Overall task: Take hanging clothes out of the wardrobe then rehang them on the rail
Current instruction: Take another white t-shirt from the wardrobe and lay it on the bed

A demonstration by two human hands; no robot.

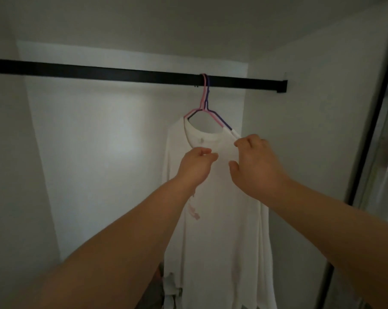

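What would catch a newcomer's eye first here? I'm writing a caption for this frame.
A long white garment hangs in the middle of a pale wardrobe, on pink and purple hangers hooked over the black rail near its right end. Both hands reach up to it: the left hand pinches the cloth below the collar, and the right hand is at its right shoulder.

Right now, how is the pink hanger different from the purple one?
The thin pink wire hanger sits in front, and its left arm shows; the thin purple wire hanger sits behind, and its right arm shows. Both hook over the black metal rail at one spot and carry the white long-sleeved shirt.
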